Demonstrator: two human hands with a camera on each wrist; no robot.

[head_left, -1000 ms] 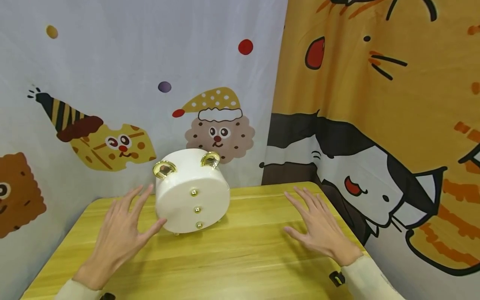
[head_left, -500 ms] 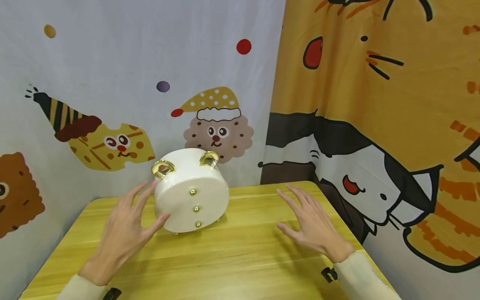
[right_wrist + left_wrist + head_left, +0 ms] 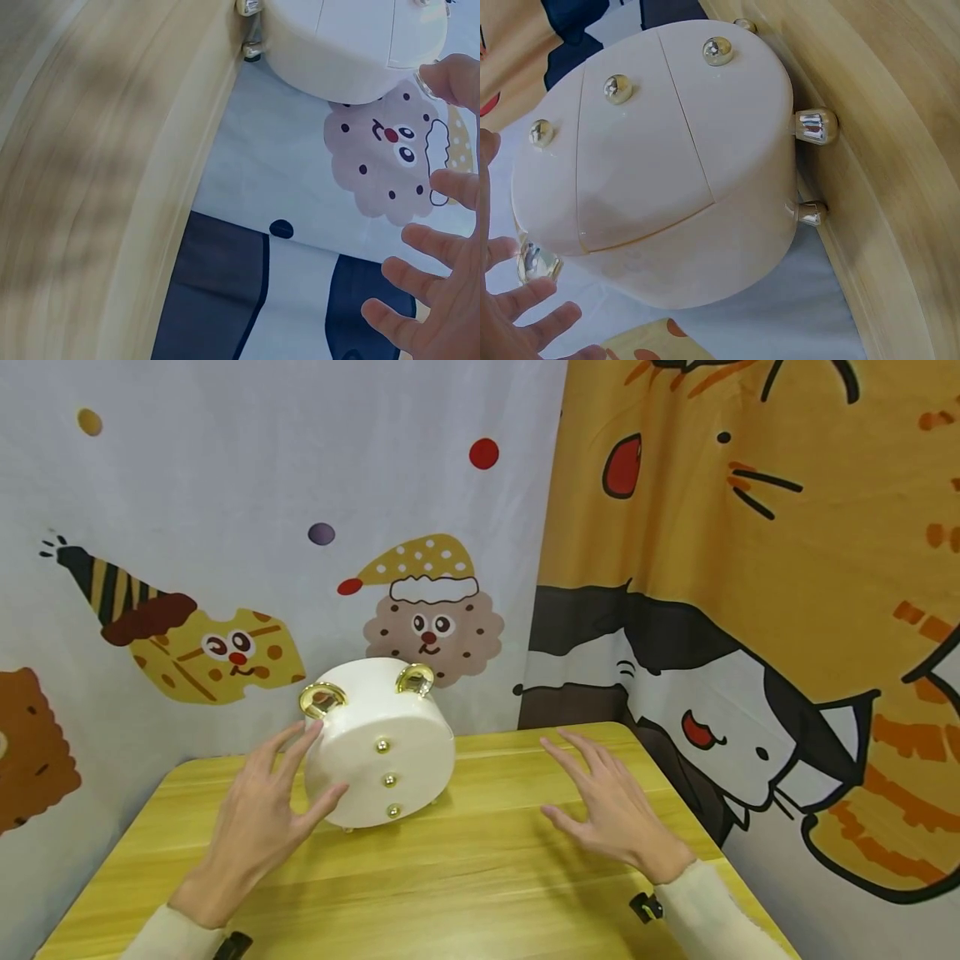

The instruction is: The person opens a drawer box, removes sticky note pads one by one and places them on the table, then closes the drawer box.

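A white, rounded storage box (image 3: pixel 420 760) with small drawers stands on the wooden table in the head view, left of centre. Its front carries three gold knobs (image 3: pixel 618 88), and two gold ear-shaped loops (image 3: pixel 323 700) rise from its top. Thin seams between the drawer fronts (image 3: pixel 637 165) show in the left wrist view; all look closed. My left hand (image 3: pixel 255 827) is beside the box's left side, fingers spread, its thumb overlapping the front; contact cannot be told. Well to the right of the box, my right hand (image 3: pixel 615 810) hovers over the table with fingers apart, holding nothing.
The wooden table (image 3: pixel 450 877) has rounded far corners. Behind it hangs a pale cloth (image 3: pixel 225 468) printed with cartoon food; an orange cloth (image 3: pixel 750 543) with cartoon cats hangs along the right. The box stands near the table's far edge.
Both hands have drifted inward: the left hand rightward, closer to the box, and the right hand leftward. The box stays put on the table; the view shifts slightly.
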